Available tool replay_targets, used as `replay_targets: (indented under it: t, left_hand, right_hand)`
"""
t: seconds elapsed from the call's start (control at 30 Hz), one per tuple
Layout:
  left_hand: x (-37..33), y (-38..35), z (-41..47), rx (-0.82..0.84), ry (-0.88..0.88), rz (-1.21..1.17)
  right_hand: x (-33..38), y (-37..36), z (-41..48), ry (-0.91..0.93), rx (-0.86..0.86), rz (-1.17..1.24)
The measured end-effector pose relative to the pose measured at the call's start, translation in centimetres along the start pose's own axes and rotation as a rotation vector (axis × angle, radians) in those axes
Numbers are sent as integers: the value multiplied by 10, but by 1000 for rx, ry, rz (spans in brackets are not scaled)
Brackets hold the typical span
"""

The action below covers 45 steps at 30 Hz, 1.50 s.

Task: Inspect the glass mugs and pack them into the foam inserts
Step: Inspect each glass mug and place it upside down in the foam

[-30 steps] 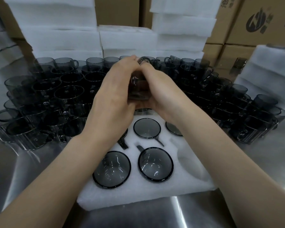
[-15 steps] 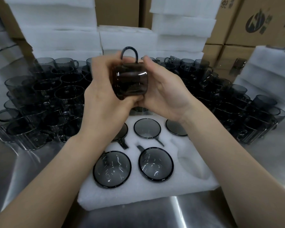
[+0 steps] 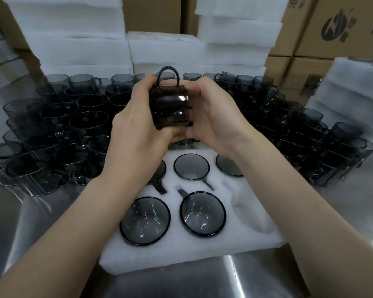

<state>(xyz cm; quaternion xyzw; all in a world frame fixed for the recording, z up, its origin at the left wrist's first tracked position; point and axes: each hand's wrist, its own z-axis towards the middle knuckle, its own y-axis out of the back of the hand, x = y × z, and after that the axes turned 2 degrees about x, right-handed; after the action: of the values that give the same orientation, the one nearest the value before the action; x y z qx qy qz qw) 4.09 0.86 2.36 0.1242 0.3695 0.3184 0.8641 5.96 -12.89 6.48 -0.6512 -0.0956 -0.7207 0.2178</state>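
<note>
Here, mug [image 3: 170,108] between left hand [image 3: 136,130] and right hand [image 3: 215,117], box lettering [image 3: 343,36] illegible.

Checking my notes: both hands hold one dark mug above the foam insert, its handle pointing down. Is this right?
No, the head view shows the handle pointing up. The left hand and right hand do hold the mug above the foam insert.

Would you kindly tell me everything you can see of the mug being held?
The mug is dark, smoke-tinted glass, a short cylinder with a loop handle. It lies on its side in the air, handle up, glints on its wall. The left hand grips one end, the right hand the other. It is above the far edge of the foam insert.
</note>
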Motion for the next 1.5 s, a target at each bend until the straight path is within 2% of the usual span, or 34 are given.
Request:
replay_targets:
  t: [0.13, 0.3, 0.4, 0.47, 0.57, 0.7, 0.8, 0.93, 1.07, 1.13, 1.27, 1.43, 1.5]
  left_hand:
    - [0, 0, 0, 2, 18, -65]
    - [-1, -1, -1, -9, 20, -152]
    - [-3, -1, -1, 18, 34, -193]
    - [-1, -1, -1, 128, 30, -196]
    - [0, -1, -2, 256, 50, -182]
    - [-2, 0, -4, 228, 47, -156]
    - [1, -1, -3, 254, 54, -113]
    - [4, -1, -4, 251, 23, -111]
    - [5, -2, -5, 239, 6, -115]
    - [5, -3, -5, 238, 5, -113]
    - [6, -3, -4, 231, -3, -109]
    - [6, -3, -5, 215, -13, -108]
    - [5, -3, -5, 213, -28, -109]
  right_hand:
    - [2, 1, -2, 33, -7, -151]
    - [9, 4, -7, 200, -70, -340]
    - [17, 2, -14, 280, -172, -555]
    - [24, 4, -23, 304, -292, -700]
    - [36, 13, -56, 198, -394, -916]
    - [33, 9, -118, -40, -390, -1242]
    - [21, -5, -139, -179, -407, -1269]
    - [15, -12, -138, -264, -476, -1351]
    - [10, -13, -134, -279, -431, -1445]
    - [0, -15, -136, -261, -406, -1574]
    - [-18, -15, -143, -123, -387, -1635]
    - [-20, 2, -150, -225, -5, -1553]
    - [-18, 7, -151, -251, 96, -1608]
